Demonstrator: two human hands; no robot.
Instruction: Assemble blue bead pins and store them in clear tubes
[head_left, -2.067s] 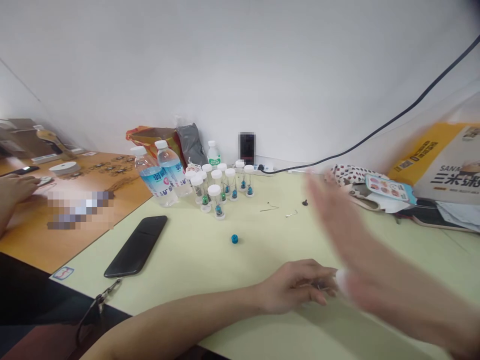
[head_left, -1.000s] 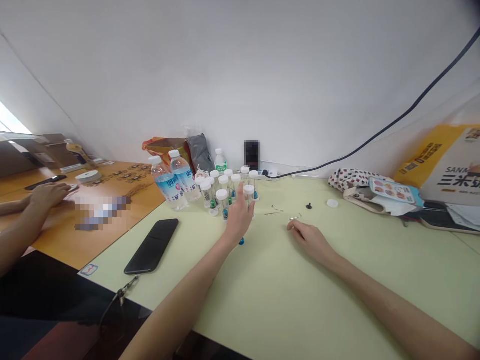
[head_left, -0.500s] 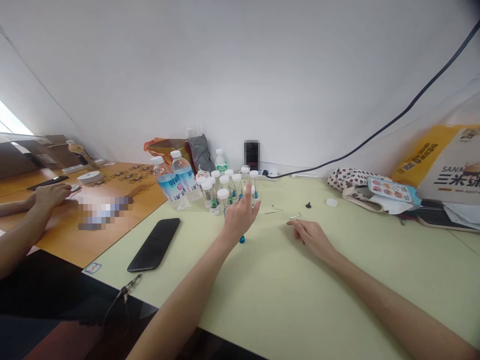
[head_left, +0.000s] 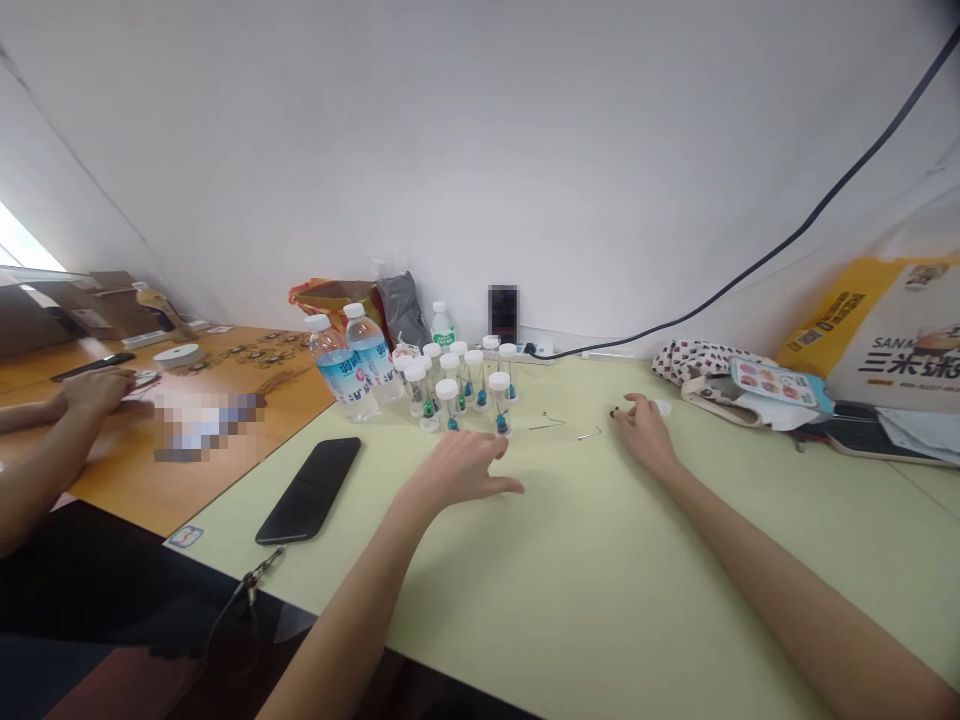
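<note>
My left hand point(head_left: 461, 468) lies palm down on the pale green table point(head_left: 570, 560), fingers stretched out and pointing right, just in front of a cluster of white-capped clear vials point(head_left: 459, 385). The small blue part seen earlier is hidden under this hand. My right hand point(head_left: 643, 428) is farther back with its fingers curled. Its thumb and forefinger pinch a small black part point(head_left: 613, 411), and a loose white cap point(head_left: 663, 406) lies right beside it. Two thin metal hex keys point(head_left: 590, 434) lie between my hands.
Two water bottles point(head_left: 341, 368) stand left of the vials, and a black phone point(head_left: 307, 490) lies at the front left. A patterned pouch point(head_left: 694, 360) and a yellow box point(head_left: 877, 320) sit at the right. Another person's hands point(head_left: 90, 390) rest on the wooden table to the left.
My left hand has let go of a vial and dropped flat onto the table over the blue part. My right hand has moved back from the hex key to the black part.
</note>
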